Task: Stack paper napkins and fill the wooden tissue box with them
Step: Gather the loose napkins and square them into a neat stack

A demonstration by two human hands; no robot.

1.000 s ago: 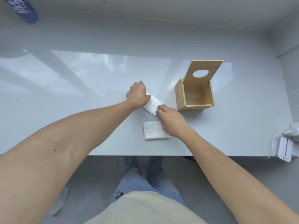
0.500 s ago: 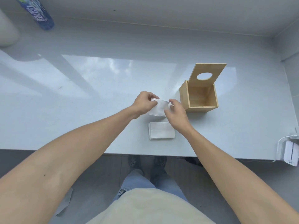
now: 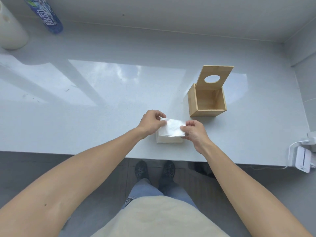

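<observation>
On the tabletop [image 3: 106, 103] the wooden tissue box [image 3: 207, 101] is left open. A napkin [image 3: 172, 128], pinched by left hand [image 3: 151, 123] and right hand [image 3: 195, 131], has been carried nearer, over the napkin stack [image 3: 168, 140].

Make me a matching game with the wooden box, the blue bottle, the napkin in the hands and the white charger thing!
Things:
1. wooden tissue box
2. blue bottle
3. napkin
4. white charger

Places or states:
A. far left corner of the table
B. held by the left hand and right hand above the napkin pile
C. lid up, nothing inside
D. right end of the table, near edge

Pairs: 1-C, 2-A, 3-B, 4-D
</observation>
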